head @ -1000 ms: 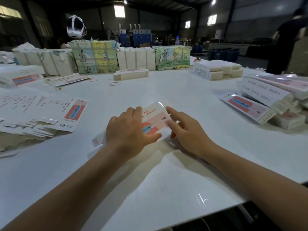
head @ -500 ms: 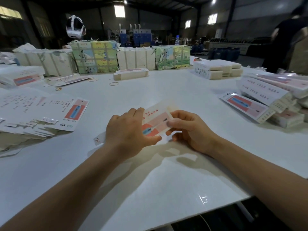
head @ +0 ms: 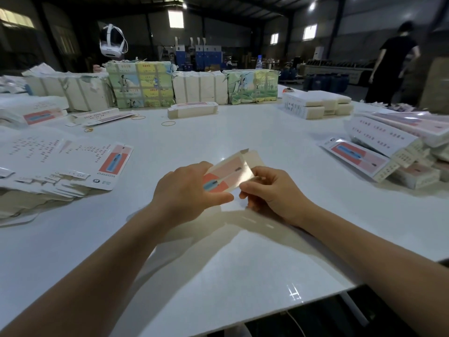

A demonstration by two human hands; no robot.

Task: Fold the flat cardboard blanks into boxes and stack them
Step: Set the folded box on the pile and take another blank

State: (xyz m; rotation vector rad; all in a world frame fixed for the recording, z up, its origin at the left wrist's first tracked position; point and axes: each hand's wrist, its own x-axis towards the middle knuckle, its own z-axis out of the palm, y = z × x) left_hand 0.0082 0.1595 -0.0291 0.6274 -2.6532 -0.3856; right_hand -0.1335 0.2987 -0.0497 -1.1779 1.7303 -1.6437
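While the left hand [head: 187,190] pinches the near end of the cardboard blank [head: 230,173], thumb below and fingers over the top, the right hand [head: 272,190] grips its other edge, fingers curled round it — likely to open the panels. Lifted off the table [head: 218,263], the blank has a free flap beyond both hands. Folded boxes [head: 398,164] lie well off the right hand's side, flat blanks [head: 73,164] off the left.

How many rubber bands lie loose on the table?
3: one near the middle of the far table, one left of it by a long flat blank, one further left and nearer. Others may be hidden among the stacks.
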